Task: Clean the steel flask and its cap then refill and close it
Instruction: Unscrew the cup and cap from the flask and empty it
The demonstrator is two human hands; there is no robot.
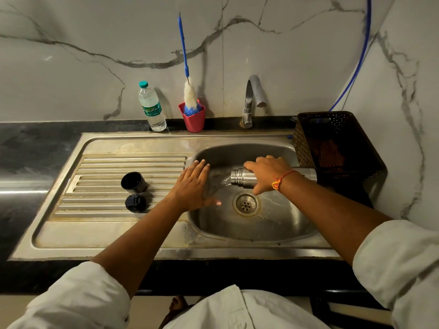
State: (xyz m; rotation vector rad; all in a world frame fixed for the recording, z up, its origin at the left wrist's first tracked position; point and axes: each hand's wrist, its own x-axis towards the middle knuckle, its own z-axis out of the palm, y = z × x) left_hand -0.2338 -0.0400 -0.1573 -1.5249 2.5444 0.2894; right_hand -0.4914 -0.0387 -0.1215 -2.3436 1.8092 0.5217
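Note:
My right hand (266, 172) grips the steel flask (242, 178), which lies almost horizontal over the sink basin (249, 229) with its open threaded mouth pointing left. Water pours from the mouth toward the basin floor near the drain (245, 204). My left hand (194, 186) is held flat with straight fingers at the basin's left edge, just left of the stream, holding nothing. On the ribbed drainboard (107, 167) stand the dark cup-shaped cap (132, 182) and, in front of it, the dark stopper lid (135, 203).
Behind the sink stand a plastic water bottle (152, 108), a red cup (193, 119) holding a blue-handled bottle brush (190, 96), and the tap (253, 98), which is not running. A dark perforated basket (332, 143) sits at the basin's right edge, close behind the flask's base.

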